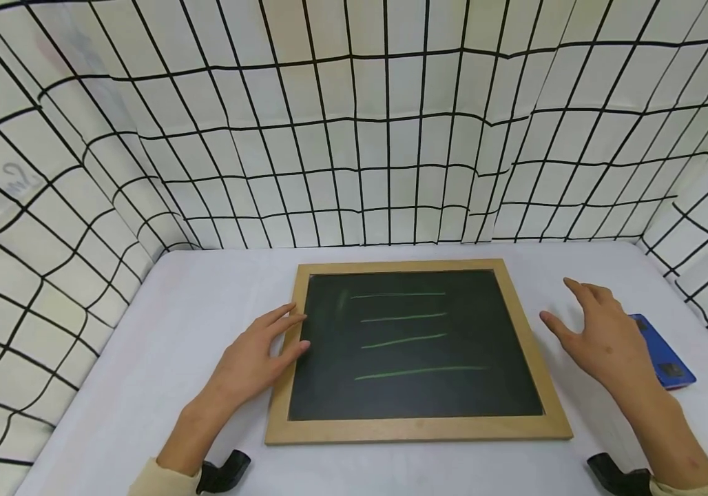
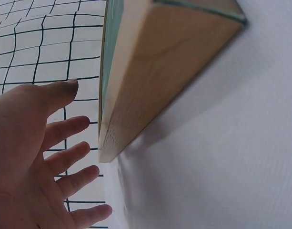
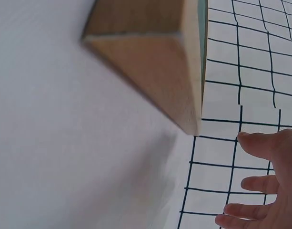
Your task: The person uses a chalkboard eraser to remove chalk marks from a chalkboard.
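A chalkboard (image 1: 419,396) in a light wooden frame (image 1: 419,429) lies flat on the white table, with several green chalk lines (image 1: 419,373) drawn across it. At its left side is my left hand (image 1: 255,362), fingers spread and overlapping the frame's edge in the head view. The left wrist view shows that hand's fingers relaxed and separated beside the frame's wooden side (image 2: 150,62). To the right of the board hovers my right hand (image 1: 611,344), its thumb and fingers apart and nothing held. Partly behind that hand lies a flat blue rectangular object (image 1: 667,358).
White-covered table (image 1: 162,331) extends around the board. Black grid netting (image 1: 385,120) over pale walls encloses the back and both sides. Black curved pieces, one on the left (image 1: 226,472) and one on the right (image 1: 614,475), stick out at the sleeve cuffs.
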The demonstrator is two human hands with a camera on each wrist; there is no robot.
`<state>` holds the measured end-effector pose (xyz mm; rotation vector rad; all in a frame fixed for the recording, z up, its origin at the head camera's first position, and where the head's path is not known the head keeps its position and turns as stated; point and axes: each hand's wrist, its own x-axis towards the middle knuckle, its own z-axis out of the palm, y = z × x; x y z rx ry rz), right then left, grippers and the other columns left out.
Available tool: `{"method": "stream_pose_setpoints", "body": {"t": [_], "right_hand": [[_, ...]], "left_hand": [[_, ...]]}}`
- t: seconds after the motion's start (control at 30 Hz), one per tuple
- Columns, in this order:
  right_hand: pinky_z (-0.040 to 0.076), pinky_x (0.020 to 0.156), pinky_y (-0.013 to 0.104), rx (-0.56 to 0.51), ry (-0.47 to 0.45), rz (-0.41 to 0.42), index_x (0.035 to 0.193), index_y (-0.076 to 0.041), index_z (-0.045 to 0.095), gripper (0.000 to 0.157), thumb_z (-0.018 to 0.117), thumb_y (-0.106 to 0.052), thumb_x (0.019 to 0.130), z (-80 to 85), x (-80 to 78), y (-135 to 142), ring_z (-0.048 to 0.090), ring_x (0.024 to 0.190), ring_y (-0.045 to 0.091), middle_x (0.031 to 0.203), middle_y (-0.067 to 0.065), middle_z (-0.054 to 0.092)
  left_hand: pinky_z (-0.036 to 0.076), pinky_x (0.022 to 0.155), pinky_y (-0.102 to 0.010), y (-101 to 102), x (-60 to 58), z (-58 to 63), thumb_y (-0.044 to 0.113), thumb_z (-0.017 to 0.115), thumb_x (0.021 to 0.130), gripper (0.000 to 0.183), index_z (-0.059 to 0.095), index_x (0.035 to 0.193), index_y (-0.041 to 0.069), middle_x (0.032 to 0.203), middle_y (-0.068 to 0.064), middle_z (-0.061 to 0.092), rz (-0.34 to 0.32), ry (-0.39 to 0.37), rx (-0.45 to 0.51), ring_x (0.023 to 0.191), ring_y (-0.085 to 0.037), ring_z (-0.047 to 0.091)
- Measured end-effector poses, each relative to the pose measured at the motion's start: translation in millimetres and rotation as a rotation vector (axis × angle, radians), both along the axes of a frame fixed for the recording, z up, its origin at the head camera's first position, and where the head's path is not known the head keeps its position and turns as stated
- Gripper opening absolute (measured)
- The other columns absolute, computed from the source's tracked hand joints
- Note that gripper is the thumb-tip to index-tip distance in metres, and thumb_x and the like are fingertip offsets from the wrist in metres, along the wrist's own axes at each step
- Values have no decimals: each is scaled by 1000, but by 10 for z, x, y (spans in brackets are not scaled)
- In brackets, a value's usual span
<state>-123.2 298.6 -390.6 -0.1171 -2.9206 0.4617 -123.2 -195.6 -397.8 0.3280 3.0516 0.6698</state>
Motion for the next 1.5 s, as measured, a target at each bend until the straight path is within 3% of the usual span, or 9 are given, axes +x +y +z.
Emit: {"method": "stream_pose_setpoints", "body": {"t": [0.4, 0.7, 0.93, 1.23, 1.5], "right_hand": [[40, 95, 80, -33, -62, -36, 154, 4, 39, 76, 65, -44, 101, -61, 76, 289, 42, 128, 64, 146, 44, 39], [40, 93, 83, -15, -141, -177, 157, 5, 33, 78, 63, -43, 102, -53, 111, 601, 39, 122, 72, 148, 47, 31], [39, 97, 83, 47, -191, -223, 152, 7, 35, 74, 60, -42, 103, -92, 151, 817, 36, 125, 70, 143, 50, 30], [43, 92, 80, 69, -274, -262, 145, 10, 37, 69, 64, -35, 100, -150, 152, 919, 40, 118, 67, 134, 51, 33], [46, 90, 76, 56, -281, -261, 143, 14, 36, 73, 67, -37, 99, -151, 192, 952, 43, 114, 67, 127, 50, 35]], "left_hand": [[42, 116, -65, -117, 0, -48, 41, 75, 96, 61, 57, 150, 19, 166, -9, 44, -33, -30, 48, 152, -41, 41], [42, 115, -66, -182, -7, -68, 38, 78, 94, 60, 59, 148, 20, 165, -9, 44, -67, -32, 77, 152, -42, 42], [40, 116, -67, -220, -8, -89, 39, 79, 93, 61, 59, 148, 20, 165, -9, 44, -83, -39, 97, 152, -43, 41], [40, 116, -69, -262, 7, -106, 43, 78, 93, 60, 61, 146, 21, 165, -8, 44, -92, -39, 101, 151, -43, 42], [39, 116, -69, -261, 0, -126, 42, 79, 92, 61, 60, 147, 23, 166, -8, 44, -109, -42, 125, 152, -43, 42]]}}
